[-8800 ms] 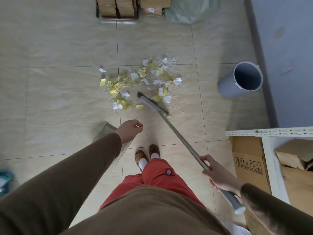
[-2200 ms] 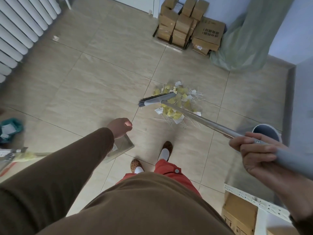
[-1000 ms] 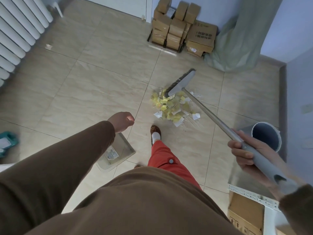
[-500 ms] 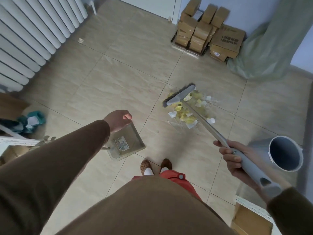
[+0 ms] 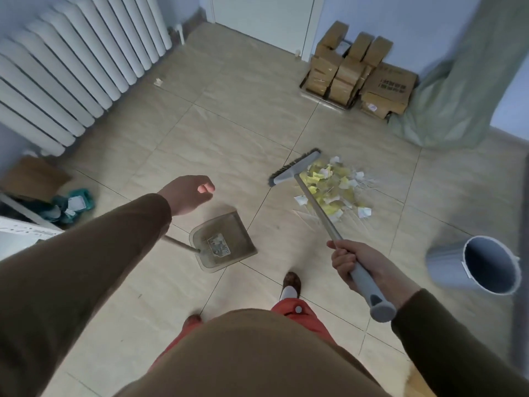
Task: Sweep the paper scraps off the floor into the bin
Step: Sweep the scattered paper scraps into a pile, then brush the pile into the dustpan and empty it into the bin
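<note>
Because they are thin and weightless, the yellow and white paper scraps (image 5: 333, 188) are judged to scatter easily, so they are best gathered with short, low strokes. The long grey broom (image 5: 295, 170) is gripped near its handle end by the right hand (image 5: 356, 260), its head at the pile's left edge. The translucent dustpan (image 5: 222, 242), left of the pile, hangs on a handle seemingly clasped by the curled left hand (image 5: 186, 193). The grey round bin (image 5: 483, 266) stands right of the pile.
</note>
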